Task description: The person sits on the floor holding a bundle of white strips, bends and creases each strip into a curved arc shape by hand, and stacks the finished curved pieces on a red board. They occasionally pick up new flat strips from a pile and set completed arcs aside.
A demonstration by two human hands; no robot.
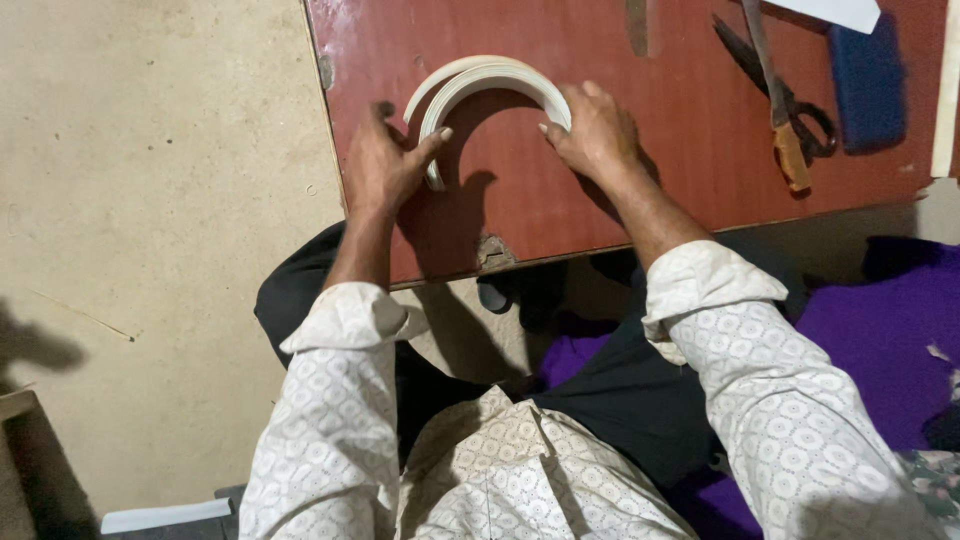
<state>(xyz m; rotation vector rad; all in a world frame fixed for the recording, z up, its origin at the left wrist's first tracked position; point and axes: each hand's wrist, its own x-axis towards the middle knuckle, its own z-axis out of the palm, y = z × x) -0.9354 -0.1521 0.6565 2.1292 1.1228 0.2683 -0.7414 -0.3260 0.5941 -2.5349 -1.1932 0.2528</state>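
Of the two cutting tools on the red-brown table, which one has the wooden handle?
The long knife lying across the black-handled metal scissors, on the red-brown wooden table. Its handle is light brown wood; the scissors have dark loop handles.

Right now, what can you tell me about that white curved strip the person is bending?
The strip is white or cream, thin and flat, perhaps plastic or stiff paper. It seems doubled, two layers side by side. It stands on edge on the reddish-brown board, bent into an arch that opens toward the person. The left hand pinches its left end, the right hand presses its right end.
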